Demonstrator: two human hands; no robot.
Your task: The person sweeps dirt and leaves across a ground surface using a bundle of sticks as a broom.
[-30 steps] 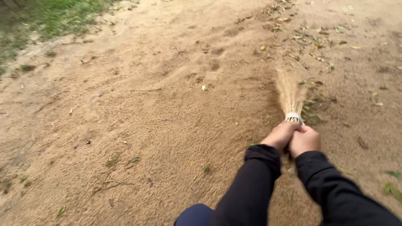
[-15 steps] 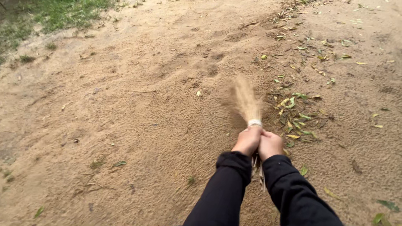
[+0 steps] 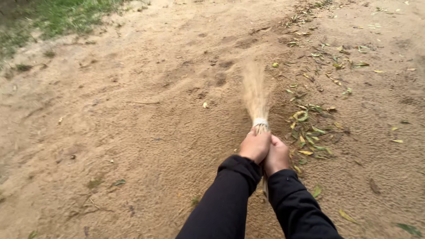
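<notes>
Blurring over sand, broom (image 3: 256, 95) bristles; both hands (image 3: 264, 148) hide its handle.

Straw-tan broom (image 3: 256, 95), black sleeves (image 3: 230, 199), tan sand (image 3: 133, 110)

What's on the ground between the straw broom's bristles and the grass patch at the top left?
Head view: only bare sandy ground between the straw broom and the grass patch.

Dry straw broom (image 3: 255, 95), matt black cloth sleeves (image 3: 230, 194), rough sandy ground (image 3: 133, 115)
</notes>
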